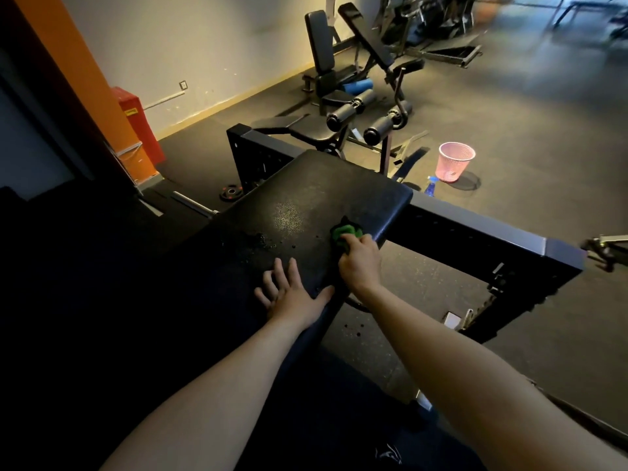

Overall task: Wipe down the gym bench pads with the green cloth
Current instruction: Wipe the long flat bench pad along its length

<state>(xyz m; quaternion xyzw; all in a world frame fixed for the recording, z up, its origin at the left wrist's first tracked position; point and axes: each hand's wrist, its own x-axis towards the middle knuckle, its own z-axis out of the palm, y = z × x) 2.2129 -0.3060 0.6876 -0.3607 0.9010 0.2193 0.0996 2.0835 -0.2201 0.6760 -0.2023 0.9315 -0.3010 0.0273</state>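
A black bench pad [306, 198] stretches away from me in the middle of the head view, with wet droplets near its centre. My right hand [358, 263] grips a bunched green cloth [344, 232] and holds it against the pad close to its right edge. My left hand [292, 294] lies flat on the pad nearer to me, fingers spread and straight, thumb reaching toward the pad's right edge. Part of the cloth is hidden under my right fingers.
A black steel rack frame [475, 232] crosses behind and to the right of the pad. A blue spray bottle [431, 188] and a pink mesh bin [455, 161] stand on the floor beyond it. Other benches [339, 107] stand further back; a weight plate [232, 192] lies at left.
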